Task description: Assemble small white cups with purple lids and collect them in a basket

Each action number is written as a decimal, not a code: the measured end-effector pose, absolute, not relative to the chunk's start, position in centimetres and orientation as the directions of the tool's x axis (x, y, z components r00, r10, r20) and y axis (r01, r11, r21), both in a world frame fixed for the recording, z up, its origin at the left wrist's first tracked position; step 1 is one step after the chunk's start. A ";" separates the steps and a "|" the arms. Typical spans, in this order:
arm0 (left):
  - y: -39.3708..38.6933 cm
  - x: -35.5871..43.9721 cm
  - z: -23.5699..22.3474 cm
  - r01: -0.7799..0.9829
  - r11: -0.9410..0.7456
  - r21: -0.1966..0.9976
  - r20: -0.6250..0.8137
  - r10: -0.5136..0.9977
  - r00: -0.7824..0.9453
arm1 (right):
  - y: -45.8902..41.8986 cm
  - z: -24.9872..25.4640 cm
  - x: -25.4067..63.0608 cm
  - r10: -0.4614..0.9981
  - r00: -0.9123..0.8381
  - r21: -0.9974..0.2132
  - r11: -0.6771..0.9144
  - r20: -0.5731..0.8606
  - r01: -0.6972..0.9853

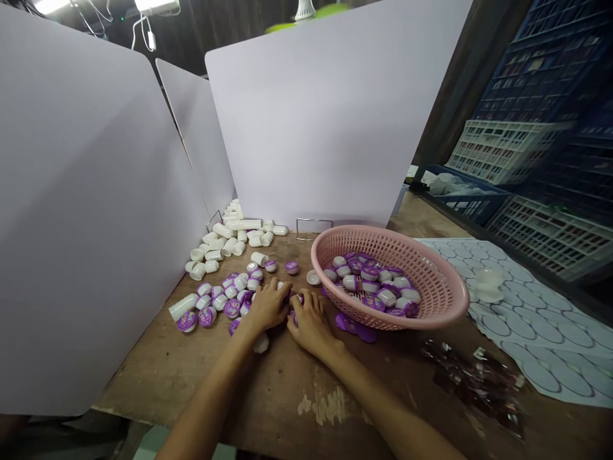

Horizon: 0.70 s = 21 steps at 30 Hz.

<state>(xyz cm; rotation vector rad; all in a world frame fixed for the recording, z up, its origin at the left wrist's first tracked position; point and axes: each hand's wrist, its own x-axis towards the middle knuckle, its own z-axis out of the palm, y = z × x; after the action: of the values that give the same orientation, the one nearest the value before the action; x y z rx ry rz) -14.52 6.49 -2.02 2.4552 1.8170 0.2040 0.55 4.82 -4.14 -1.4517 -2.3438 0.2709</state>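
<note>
Both my hands work close together at the middle of the table, just left of the pink basket. My left hand (268,305) has its fingers curled around a small white cup (280,285), which is mostly hidden by them. Bent fingers of my right hand (312,321) close on a small purple-lidded cup (294,315); only a purple patch of it shows. Left of my hands lies a loose group of white cups with printed purple lids (232,308). Another lidded cup (292,268) sits just beyond my fingers, and an open white cup (313,277) is near the basket.
A pink perforated basket (390,236) holds many lidded cups. Purple lids (355,327) lie beneath its near edge. White empty cups (223,243), some nested, pile against the white partitions (316,128). Clear and dark plastic wrap (479,383) and a circle-printed sheet (541,319) lie right.
</note>
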 end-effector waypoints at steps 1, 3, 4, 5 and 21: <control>6.3 -14.5 -2.1 0.950 -0.283 0.132 0.059 0.959 0.278 | 4.7 -4.3 0.7 0.876 -0.427 -0.348 0.481 0.223 0.804; 6.4 -14.6 -2.2 0.954 -0.276 0.118 0.052 0.961 0.272 | 4.8 -4.6 0.7 0.858 -0.463 -0.345 0.513 0.221 0.786; 6.7 -14.5 -2.2 0.955 -0.275 0.114 0.045 0.961 0.272 | 5.0 -4.7 0.7 0.858 -0.471 -0.342 0.514 0.207 0.787; 7.0 -14.5 -2.1 0.955 -0.275 0.114 0.039 0.962 0.272 | 5.2 -4.7 0.7 0.862 -0.470 -0.337 0.507 0.190 0.793; 10.1 -7.9 7.0 0.680 -0.577 0.453 0.578 0.771 0.269 | 2.5 4.8 7.7 0.769 -0.075 -0.292 0.329 0.635 0.898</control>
<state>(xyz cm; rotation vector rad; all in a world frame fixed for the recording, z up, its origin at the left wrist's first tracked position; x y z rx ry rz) -7.95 10.11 6.99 2.4088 1.3843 1.2019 7.67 2.51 4.84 -1.4712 -1.8700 -0.2259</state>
